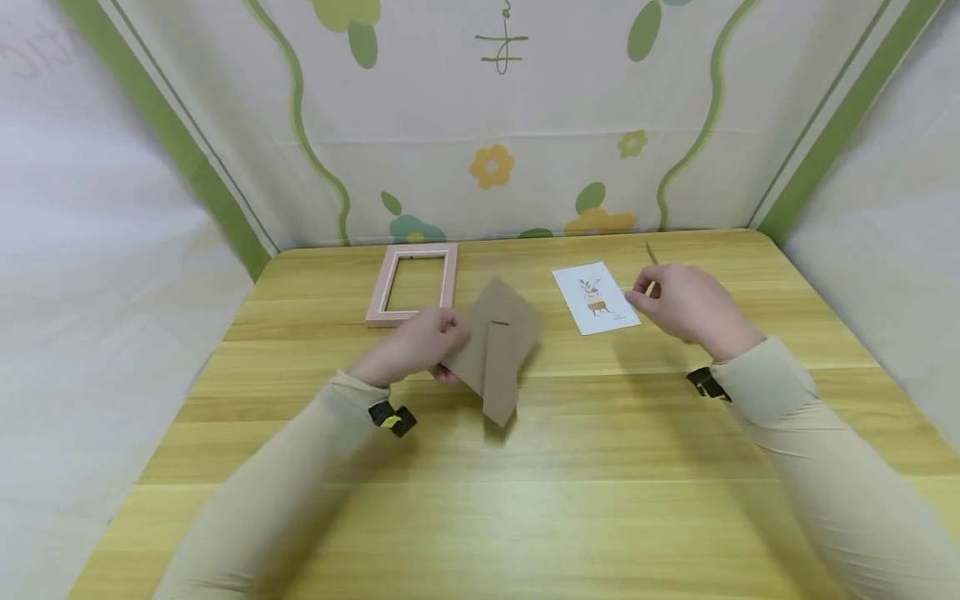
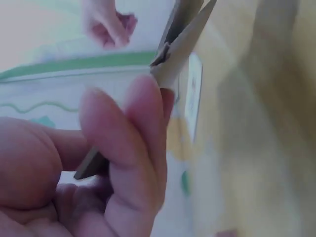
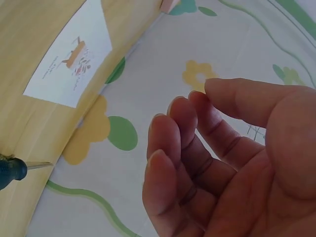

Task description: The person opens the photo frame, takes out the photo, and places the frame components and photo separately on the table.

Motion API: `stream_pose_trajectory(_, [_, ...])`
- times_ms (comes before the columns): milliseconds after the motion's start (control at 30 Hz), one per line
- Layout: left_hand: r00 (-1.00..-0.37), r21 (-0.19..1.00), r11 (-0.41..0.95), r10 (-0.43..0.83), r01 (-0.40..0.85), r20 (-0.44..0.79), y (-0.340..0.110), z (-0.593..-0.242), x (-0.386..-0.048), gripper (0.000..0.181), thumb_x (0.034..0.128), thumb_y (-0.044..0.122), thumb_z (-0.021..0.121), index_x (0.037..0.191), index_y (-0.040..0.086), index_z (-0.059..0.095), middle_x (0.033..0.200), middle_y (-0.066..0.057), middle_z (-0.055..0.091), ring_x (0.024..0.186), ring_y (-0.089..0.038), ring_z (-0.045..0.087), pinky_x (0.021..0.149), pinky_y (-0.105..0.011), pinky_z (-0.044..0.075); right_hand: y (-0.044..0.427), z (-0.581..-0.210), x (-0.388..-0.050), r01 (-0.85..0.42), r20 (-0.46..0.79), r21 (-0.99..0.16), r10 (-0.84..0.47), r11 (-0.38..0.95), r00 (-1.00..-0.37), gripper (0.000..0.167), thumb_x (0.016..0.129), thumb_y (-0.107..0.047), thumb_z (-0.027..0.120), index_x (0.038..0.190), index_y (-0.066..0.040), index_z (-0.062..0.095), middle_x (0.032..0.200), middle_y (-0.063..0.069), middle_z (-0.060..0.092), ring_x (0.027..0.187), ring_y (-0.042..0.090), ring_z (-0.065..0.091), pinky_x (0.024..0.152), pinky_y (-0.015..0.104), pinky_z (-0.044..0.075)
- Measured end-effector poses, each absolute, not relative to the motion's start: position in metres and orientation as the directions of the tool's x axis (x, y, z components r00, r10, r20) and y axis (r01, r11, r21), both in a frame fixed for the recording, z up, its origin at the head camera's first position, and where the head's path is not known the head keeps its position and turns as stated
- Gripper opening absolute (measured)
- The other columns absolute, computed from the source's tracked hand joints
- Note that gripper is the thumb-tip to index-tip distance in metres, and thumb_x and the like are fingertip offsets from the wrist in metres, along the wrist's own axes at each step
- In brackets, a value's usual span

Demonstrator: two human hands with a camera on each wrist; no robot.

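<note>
My left hand [image 1: 415, 343] pinches the brown backing board [image 1: 517, 312] of a picture frame by its edge, raised and tilted over the table. Its easel leg [image 1: 499, 371] faces up; in the left wrist view the board [image 2: 181, 54] appears edge-on. Behind that hand lies the pink picture frame [image 1: 448, 282] with a white inner edge. My right hand [image 1: 693, 307] hovers by the right edge of a white card [image 1: 592, 302] with a printed plant drawing. In the right wrist view its fingers [image 3: 163, 138] are loosely bent and hold nothing.
A screwdriver-like tool with a dark handle [image 3: 14, 169] and thin metal shaft lies beyond my right hand, partly hidden by it in the head view. A patterned cloth [image 1: 525, 100] hangs along the back edge of the wooden table [image 1: 480, 500].
</note>
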State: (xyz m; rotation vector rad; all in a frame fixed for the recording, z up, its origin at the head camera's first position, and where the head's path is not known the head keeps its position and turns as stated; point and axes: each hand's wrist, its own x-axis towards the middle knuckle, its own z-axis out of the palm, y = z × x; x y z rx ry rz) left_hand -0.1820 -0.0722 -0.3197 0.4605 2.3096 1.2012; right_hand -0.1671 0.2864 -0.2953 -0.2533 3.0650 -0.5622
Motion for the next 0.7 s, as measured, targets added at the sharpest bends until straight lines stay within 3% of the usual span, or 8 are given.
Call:
stream_pose_trajectory(100, [-0.794,0.885,0.464,0.519,-0.048,-0.316,-0.07,-0.334,-0.173,0.019,0.1038,0.016,0.05,0.108,-0.003,0.053,0.096,-0.022,0.066,0.067,-0.027,0.07,0.065,-0.042,0.059,0.285,-0.294,-0.166,-0.157,0.02,-0.366,-0.161,0.917,-0.987,0.025,0.099,-0.03,0.058,0.099,-0.007,0.069,0.086,0.006,0.068,0.064,0.021,0.056,0.063,0.039,0.043])
stream_pose_trajectory(267, [-0.731,0.898,0.391,0.55,-0.203,-0.404,-0.061,-0.355,-0.159,0.019,0.1026,0.011,0.053,0.112,-0.005,0.046,0.103,-0.023,0.065,0.077,-0.032,0.072,0.071,-0.04,0.059,0.284,-0.294,-0.165,-0.153,0.025,-0.386,-0.156,0.91,-0.987,0.025,0.099,-0.029,0.058,0.099,-0.007,0.069,0.085,0.007,0.067,0.065,0.022,0.056,0.064,0.04,0.043])
stream_pose_trajectory(367, [-0.745,0.873,0.468,0.532,-0.137,-0.402,-0.057,-0.364,-0.154,0.019,0.1017,0.014,0.055,0.101,-0.004,0.05,0.089,-0.019,0.068,0.067,-0.029,0.072,0.064,-0.038,0.059,0.283,-0.295,-0.165,-0.158,0.028,-0.39,-0.159,0.907,-0.987,0.024,0.098,-0.028,0.058,0.098,-0.006,0.069,0.085,0.007,0.067,0.066,0.023,0.056,0.065,0.04,0.043])
stream_pose_trajectory(500, [-0.774,0.763,0.646,0.493,0.02,-0.398,-0.057,-0.369,-0.149,0.037,0.1005,0.028,0.06,0.076,0.001,0.057,0.063,-0.011,0.065,0.051,-0.023,0.067,0.053,-0.035,0.057,0.282,-0.297,-0.165,-0.169,0.036,-0.393,-0.169,0.904,-0.985,0.025,0.098,-0.029,0.059,0.097,-0.006,0.069,0.084,0.007,0.067,0.066,0.022,0.056,0.065,0.04,0.043])
stream_pose_trajectory(700, [-0.761,0.644,0.748,0.51,0.162,-0.401,-0.057,-0.371,-0.146,0.052,0.0986,0.036,0.062,0.056,0.006,0.059,0.047,-0.004,0.059,0.04,-0.016,0.057,0.043,-0.028,0.049,0.28,-0.299,-0.166,-0.188,0.04,-0.389,-0.187,0.902,-0.982,0.028,0.1,-0.032,0.058,0.099,-0.006,0.069,0.085,0.006,0.068,0.068,0.022,0.056,0.066,0.04,0.044])
